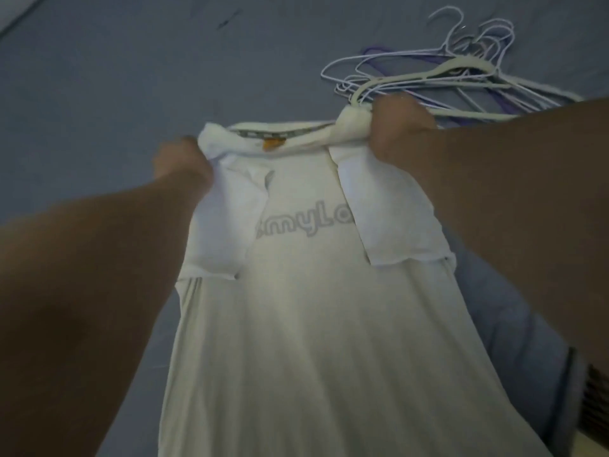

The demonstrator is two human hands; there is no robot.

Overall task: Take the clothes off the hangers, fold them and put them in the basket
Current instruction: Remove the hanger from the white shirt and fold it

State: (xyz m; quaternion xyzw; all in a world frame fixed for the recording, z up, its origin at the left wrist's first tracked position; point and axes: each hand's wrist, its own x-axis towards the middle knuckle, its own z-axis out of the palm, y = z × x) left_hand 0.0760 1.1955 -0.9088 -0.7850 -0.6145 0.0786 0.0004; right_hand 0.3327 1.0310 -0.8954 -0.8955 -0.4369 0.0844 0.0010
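A white T-shirt (306, 291) with grey lettering across the chest is stretched out in front of me over a blue-grey bed sheet (99, 94). Both short sleeves are folded inward over the chest. My left hand (179, 161) grips the left shoulder of the shirt. At the right shoulder, my right hand (400, 127) holds a bunched wad of fabric. The collar with an orange tag lies between my hands. No basket is in view.
A pile of several empty hangers (445, 74), white, cream and purple, lies on the sheet just beyond my right hand. A lighter blue cloth (514, 324) lies under the shirt's right side. A dark slatted thing shows at the right edge.
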